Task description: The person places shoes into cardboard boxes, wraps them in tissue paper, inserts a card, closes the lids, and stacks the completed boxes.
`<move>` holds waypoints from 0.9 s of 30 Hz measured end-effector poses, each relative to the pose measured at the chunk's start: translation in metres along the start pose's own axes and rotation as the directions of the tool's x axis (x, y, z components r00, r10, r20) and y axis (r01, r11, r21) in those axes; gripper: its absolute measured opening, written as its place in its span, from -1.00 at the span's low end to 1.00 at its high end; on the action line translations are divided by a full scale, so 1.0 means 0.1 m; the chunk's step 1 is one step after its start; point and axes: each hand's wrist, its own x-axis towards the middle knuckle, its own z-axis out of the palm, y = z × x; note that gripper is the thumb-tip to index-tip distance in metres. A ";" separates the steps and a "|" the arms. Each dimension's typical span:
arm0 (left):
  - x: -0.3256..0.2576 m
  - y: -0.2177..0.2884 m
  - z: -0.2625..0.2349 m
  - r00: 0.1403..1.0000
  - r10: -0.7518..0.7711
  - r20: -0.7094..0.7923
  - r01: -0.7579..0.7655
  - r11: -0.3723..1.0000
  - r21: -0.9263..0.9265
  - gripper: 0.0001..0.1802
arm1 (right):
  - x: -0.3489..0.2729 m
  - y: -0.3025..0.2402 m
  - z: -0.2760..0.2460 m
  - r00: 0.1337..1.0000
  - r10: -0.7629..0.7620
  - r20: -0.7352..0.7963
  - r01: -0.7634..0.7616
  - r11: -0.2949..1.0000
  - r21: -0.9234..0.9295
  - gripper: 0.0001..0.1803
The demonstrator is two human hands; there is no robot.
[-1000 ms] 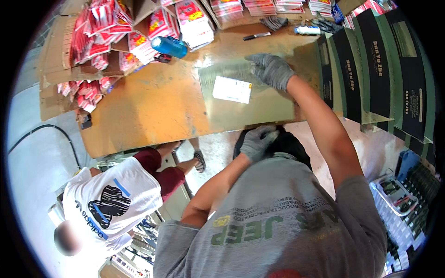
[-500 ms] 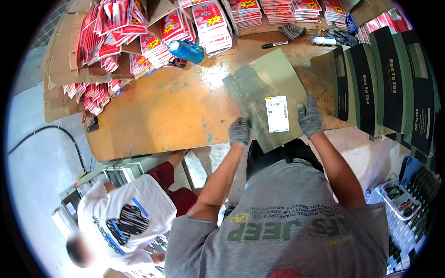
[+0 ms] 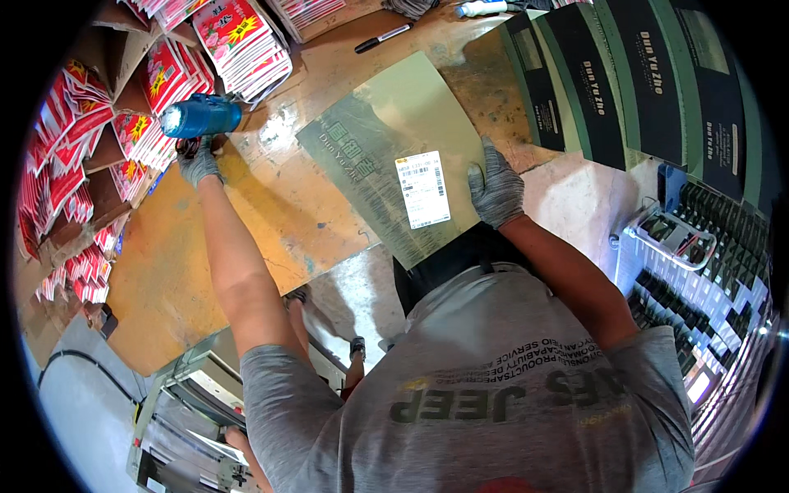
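Green folder [image 3: 382,156], one, pinched by my right hand [image 3: 497,187]; left hand [image 3: 201,164], grip unclear, beside one bottle [image 3: 201,117]. One pen [image 3: 384,38], scuffed table [image 3: 304,205], pale floor [image 3: 374,283].

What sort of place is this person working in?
Probably a packing workshop or storeroom: there is a worn wooden table, piles of matching red packets, and a row of green-and-black packages beside a flat green package bearing a white label.

Left on the table [image 3: 156,287], stacked packets [image 3: 242,49] with a bottle [image 3: 201,117] just beside them; behind, at middle, a marker [image 3: 383,38]; over the near edge, a package [image 3: 382,160] under a label [image 3: 423,190]; farther right, a row of cartons [image 3: 592,90].
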 end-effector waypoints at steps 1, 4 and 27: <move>-0.07 0.05 0.04 0.999 0.027 -0.041 -0.026 0.999 0.022 -0.26 | -0.01 -0.01 0.00 0.999 0.036 0.001 -0.036 0.998 0.044 -0.38; -0.70 0.25 0.11 0.967 0.157 -0.202 -0.166 0.986 -0.024 -0.42 | -0.03 0.04 0.05 0.998 -0.012 -0.067 0.011 1.000 -0.020 -0.33; -4.41 1.13 0.76 0.320 -0.455 0.831 0.933 0.305 -0.193 -0.15 | 1.40 -1.25 -0.34 0.888 0.004 0.459 0.114 0.967 -0.229 -0.36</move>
